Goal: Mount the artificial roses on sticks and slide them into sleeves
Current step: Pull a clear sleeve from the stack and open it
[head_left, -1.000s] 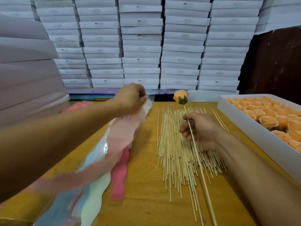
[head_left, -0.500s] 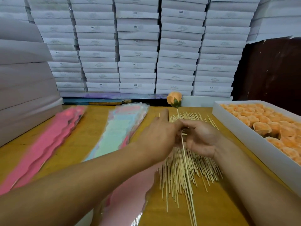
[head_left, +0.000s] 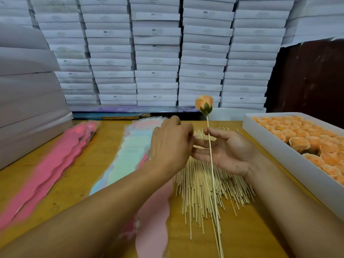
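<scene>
An orange artificial rose (head_left: 203,104) sits on top of a thin wooden stick (head_left: 214,183). My right hand (head_left: 229,151) pinches that stick between thumb and forefinger just below the flower, palm turned left, and the stick slants down toward the table's near edge. My left hand (head_left: 171,146) is right beside it, back toward the camera, holding a pale pink sleeve (head_left: 152,220) that trails under my wrist; its fingertips are hidden. A loose pile of bare sticks (head_left: 197,190) lies on the wooden table beneath both hands.
A white box (head_left: 279,155) filled with orange rose heads stands at the right. A pile of pastel sleeves (head_left: 134,149) lies left of the sticks, a pink pile (head_left: 55,161) further left. Stacks of white boxes (head_left: 156,62) wall the back and left.
My left hand lifted a pink sleeve off the pastel pile and carried it right, up to the stick. My right hand raised the rose stick and turned its palm open.
</scene>
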Demonstrator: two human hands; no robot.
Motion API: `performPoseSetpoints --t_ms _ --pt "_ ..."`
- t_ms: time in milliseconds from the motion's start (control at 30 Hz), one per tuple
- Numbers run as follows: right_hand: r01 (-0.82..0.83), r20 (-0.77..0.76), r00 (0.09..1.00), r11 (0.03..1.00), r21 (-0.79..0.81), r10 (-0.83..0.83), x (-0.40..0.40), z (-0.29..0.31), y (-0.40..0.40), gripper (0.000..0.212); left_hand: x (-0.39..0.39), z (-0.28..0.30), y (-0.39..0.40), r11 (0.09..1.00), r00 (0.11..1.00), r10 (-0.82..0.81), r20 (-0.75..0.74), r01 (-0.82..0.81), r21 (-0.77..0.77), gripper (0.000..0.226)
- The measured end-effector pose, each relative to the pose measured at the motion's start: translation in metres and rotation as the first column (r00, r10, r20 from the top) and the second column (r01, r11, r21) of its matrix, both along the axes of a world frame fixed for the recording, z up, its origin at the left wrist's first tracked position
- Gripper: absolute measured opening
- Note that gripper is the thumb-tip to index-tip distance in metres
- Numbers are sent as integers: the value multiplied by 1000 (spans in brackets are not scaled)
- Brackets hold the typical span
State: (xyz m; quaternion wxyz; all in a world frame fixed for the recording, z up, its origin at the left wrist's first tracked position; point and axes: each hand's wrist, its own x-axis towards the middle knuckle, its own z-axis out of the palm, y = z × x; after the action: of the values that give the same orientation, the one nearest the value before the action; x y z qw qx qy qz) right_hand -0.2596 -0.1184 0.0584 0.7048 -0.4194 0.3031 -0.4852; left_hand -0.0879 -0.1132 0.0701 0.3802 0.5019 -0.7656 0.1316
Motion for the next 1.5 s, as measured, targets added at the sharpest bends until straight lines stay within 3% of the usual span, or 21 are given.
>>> performPoseSetpoints --t_ms 100,167,267,367,467,533,567,667,767,867,1000,1067,1200,1367,1500 --pt "-3 38 999 1000 -21 4 0 0 1 11 -5 -12 6 997 989 -61 137 67 -40 14" --pt "40 -35 999 999 -34 -41 1 0 1 14 -5 -17 6 994 982 -113 150 113 9 20" --pt "84 -87 992 996 -39 -87 0 -2 0 21 -2 -17 7 967 981 -184 -53 191 167 40" --pt "72 -95 993 997 -34 -75 -1 0 0 28 4 -5 1 914 938 -44 -344 177 365 69" --pt "59 -95 994 998 -10 -60 0 0 1 20 13 16 -13 666 727 157 -669 422 615 84" --pt "61 -109 992 998 14 -59 1 1 1 20 18 24 -20 510 585 224 -779 611 606 77" --pt "70 -118 991 997 26 -67 2 1 2 20 20 25 -24 484 568 231 -790 637 600 69" --pt "101 -157 983 994 44 -93 2 3 3 21 20 17 -30 471 558 204 -804 664 581 52" --pt "84 -191 979 996 35 -75 -2 4 4 14 22 3 -36 488 448 201 -871 726 485 49" --pt "-35 -247 968 999 6 35 -4 5 5 11 26 -8 -41 591 341 240 -909 691 415 44" --pt "-138 -276 952 990 -7 131 2 2 7 11 32 -15 -44 672 293 217 -931 647 360 40" --pt "-132 -277 952 991 4 127 6 3 10 11 35 -16 -45 680 329 180 -927 639 359 36" --pt "-98 -333 938 995 16 97 8 8 14 13 42 -18 -46 698 551 47 -833 579 422 19" --pt "-83 -437 895 996 25 85 11 8 18 14 44 -26 -49 744 789 -75 -610 452 492 9" --pt "-77 -429 899 996 40 86 14 10 22 15 44 -27 -46 772 842 -140 -522 422 475 12"
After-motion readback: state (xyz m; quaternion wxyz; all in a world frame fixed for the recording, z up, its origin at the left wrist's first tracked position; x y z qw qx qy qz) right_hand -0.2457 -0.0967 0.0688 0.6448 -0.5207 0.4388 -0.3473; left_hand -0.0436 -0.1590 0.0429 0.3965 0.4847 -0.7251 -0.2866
